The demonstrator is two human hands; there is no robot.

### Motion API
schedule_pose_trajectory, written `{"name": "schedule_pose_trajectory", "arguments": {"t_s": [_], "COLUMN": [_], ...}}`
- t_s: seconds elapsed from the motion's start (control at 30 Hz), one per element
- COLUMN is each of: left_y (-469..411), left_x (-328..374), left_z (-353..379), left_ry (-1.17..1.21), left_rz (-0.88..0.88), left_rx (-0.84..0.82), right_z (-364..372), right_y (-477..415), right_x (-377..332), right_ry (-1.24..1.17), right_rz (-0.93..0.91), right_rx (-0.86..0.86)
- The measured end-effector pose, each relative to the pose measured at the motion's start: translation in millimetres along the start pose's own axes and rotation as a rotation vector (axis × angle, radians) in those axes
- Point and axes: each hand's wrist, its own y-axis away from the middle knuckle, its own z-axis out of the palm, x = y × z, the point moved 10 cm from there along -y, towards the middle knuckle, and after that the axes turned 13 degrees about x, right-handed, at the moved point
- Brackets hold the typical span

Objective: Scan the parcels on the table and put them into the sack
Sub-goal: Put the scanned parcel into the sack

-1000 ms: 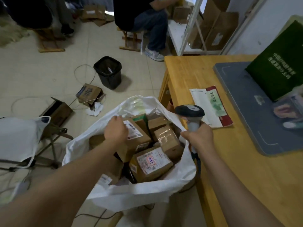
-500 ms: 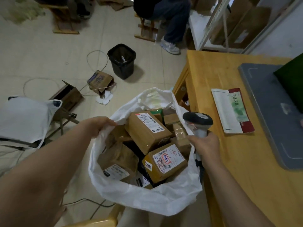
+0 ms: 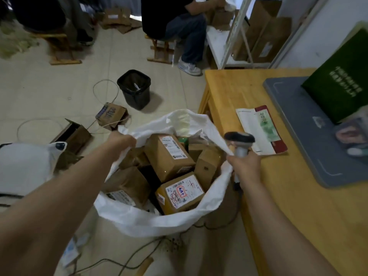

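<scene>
Your left hand [image 3: 121, 142]: grips the sack [image 3: 151, 224] rim at its 10 o'clock.
Your right hand [image 3: 246, 166]: holds the scanner [image 3: 239, 138] at 3 o'clock.
Parcels [image 3: 169, 156]: inside the sack.

Two bare forearms, bare left hand [image 3: 121, 140] and right hand [image 3: 245, 168], uncovered as far up as visible

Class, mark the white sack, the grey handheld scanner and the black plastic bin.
white sack [image 3: 149, 222]: head view, near rim
grey handheld scanner [image 3: 239, 138]: head view, dark head
black plastic bin [image 3: 136, 98]: head view, front wall
</scene>
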Motion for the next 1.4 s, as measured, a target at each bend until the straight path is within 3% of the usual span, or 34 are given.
{"name": "schedule_pose_trajectory", "arguments": {"t_s": [0.1, 0.3, 0.43, 0.6, 0.7, 0.77, 1.07, 1.4], "left_y": [3, -20, -15, -1, 19, 52, 214, 429], "left_x": [17, 67, 36, 37, 52, 71, 109, 102], "left_z": [4, -39, -5, 24, 35, 45, 195, 319], "left_ry": [-0.042, 0.020, -0.127, -0.218, -0.373, -0.346, -0.428, -0.536], "left_rz": [0.095, 0.186, 0.206, 0.267, 0.288, 0.341, 0.782, 1.147], "left_rx": [0.122, 0.270, 0.230, 0.230, 0.329, 0.385, -0.019, -0.181], "right_z": [-3, -21, -4, -17, -26, -34, -124, -310], "right_y": [-7, -16, -12, -15, -11, -8, 23, 52], "right_x": [14, -30, 8, 32, 49, 66, 186, 339], "right_ry": [0.005, -0.149, -0.022, -0.083, -0.110, -0.173, -0.535, -1.008], "right_rz": [0.037, -0.071, 0.011, 0.069, 0.129, 0.183, 0.578, 0.732], "right_rx": [0.018, 0.105, 0.053, 0.085, 0.087, 0.084, 0.116, 0.454]}}
